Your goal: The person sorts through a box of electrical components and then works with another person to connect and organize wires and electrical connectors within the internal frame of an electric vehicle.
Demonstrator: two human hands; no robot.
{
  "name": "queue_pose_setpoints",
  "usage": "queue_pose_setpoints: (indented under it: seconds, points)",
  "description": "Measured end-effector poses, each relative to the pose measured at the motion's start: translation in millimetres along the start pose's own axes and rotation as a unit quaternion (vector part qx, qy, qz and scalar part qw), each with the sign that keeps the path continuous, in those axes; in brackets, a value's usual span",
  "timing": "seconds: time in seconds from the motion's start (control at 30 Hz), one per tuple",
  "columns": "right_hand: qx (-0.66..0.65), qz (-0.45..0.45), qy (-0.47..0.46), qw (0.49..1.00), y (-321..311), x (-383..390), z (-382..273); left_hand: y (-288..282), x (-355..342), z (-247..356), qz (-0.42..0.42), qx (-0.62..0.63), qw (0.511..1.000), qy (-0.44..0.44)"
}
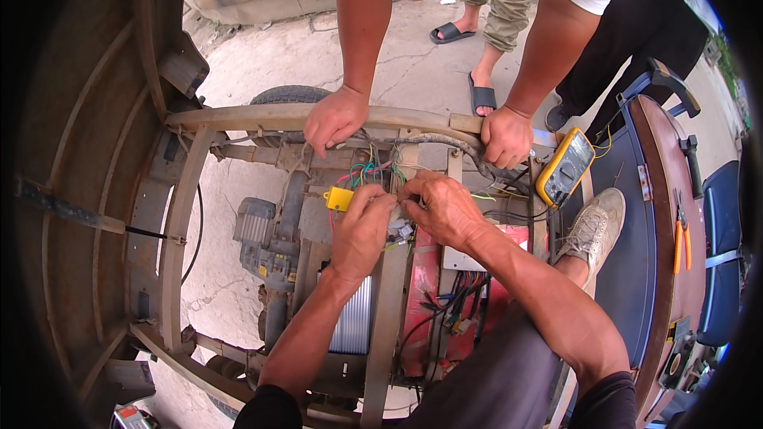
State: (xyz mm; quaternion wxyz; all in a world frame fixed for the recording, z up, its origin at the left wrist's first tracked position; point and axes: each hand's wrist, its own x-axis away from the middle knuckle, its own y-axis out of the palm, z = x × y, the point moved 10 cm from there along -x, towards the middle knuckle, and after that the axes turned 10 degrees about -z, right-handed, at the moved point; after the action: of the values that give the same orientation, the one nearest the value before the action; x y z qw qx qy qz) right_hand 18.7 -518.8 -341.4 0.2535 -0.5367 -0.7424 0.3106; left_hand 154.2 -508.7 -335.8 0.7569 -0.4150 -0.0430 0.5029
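Your two hands are right together over the middle of the rusty frame (238, 117), working on a bundle of coloured wires (372, 173). Your left hand (362, 230) has its fingers curled in tight, pinching at a small pale connector (400, 228) and the wire ends by it. Your right hand (445, 208) meets it from the other side, fingertips closed on the same wires, so the two hands touch over that one spot. How much each one actually grips is hidden by the fingers.

The wire bundle runs away from you: it rises out of your fingers toward the frame's far crossbar, its long axis close to straight up the picture, fanning a little at the top. A small yellow block (339, 199) sits just left of your left thumb.

Across the frame another person leans in, one hand (335, 117) on the crossbar, the other hand (505, 137) over a corrugated cable sleeve (445, 141). A yellow multimeter (565, 167) lies tilted just right of that hand. Below your hands sit a ribbed silver controller box (355, 319) and a red housing (420, 286). Orange-handled pliers (681, 238) rest on the brown seat panel at the far right.
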Motion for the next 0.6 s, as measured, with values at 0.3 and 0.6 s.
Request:
queue_pose_setpoints:
  seconds: [0.3, 0.6]
  points:
    - [-0.026, 0.006, -0.023, 0.999, 4.7, -1.8, -1.4, 5.5, -0.7, -14.0, -0.017, 0.001, 0.997, -0.071]
    - [-0.02, 0.012, -0.095, 0.995, 9.2, -1.3, -7.9, 41.3, 24.0, -79.0, -0.113, 0.427, 0.819, -0.367]
